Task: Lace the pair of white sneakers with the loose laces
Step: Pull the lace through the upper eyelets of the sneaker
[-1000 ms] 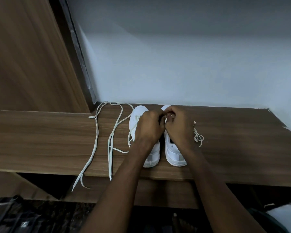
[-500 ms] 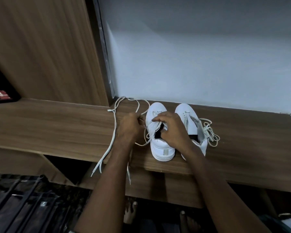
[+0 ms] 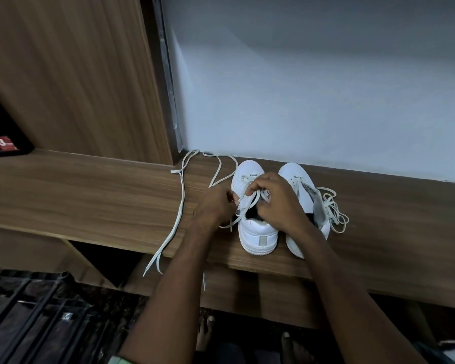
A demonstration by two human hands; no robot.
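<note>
Nearest you, bare toes [image 3: 205,334] stand on a dark mottled floor [image 3: 95,327], with a black metal rack [image 3: 34,303] low to your left. Above them your forearms reach over the front edge of a wood shelf [image 3: 90,200]. Your left hand [image 3: 212,206] has its fingers curled, pinching a lace [image 3: 241,215] beside the left sneaker [image 3: 256,232]. Your right hand [image 3: 279,203] rests over that sneaker's opening, fingertips pinching the same lace at the eyelets. The right sneaker [image 3: 298,177] stands just beside it, touching, its own lace [image 3: 331,208] in a loose tangle on the shelf to the right. A long loose lace [image 3: 177,206] trails left and hangs off the front edge. Behind, a wood panel [image 3: 71,74] rises at left, meeting a plain pale wall [image 3: 313,82].
</note>
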